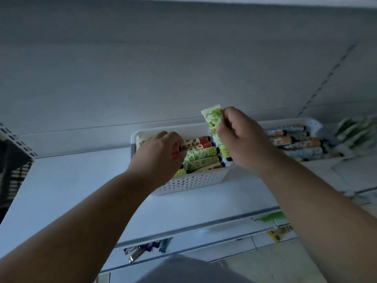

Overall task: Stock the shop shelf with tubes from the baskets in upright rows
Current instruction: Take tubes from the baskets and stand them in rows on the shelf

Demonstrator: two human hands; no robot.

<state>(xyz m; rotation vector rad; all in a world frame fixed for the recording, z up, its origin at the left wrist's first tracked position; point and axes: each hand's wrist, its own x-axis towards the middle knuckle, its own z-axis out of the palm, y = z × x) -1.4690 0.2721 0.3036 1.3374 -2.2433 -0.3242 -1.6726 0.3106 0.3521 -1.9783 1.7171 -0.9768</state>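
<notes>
A white perforated basket (191, 181) stands on the white shelf (71, 186), filled with several tubes lying flat, green-patterned and red-capped ones (201, 155). My right hand (242, 137) grips a green-patterned tube (214, 121), held nearly upright above the basket's right end, crimped end up. My left hand (161, 154) reaches into the basket's left side, its fingers curled round a tube with an orange-red end (174, 155); most of that tube is hidden by the hand.
A second white basket (312, 123) of orange and pale tubes sits further right at the shelf's back. Blurred green packets (357, 131) lie beyond it. A dark crate (14, 170) stands at the far left. Packets (142, 249) hang on the shelf below.
</notes>
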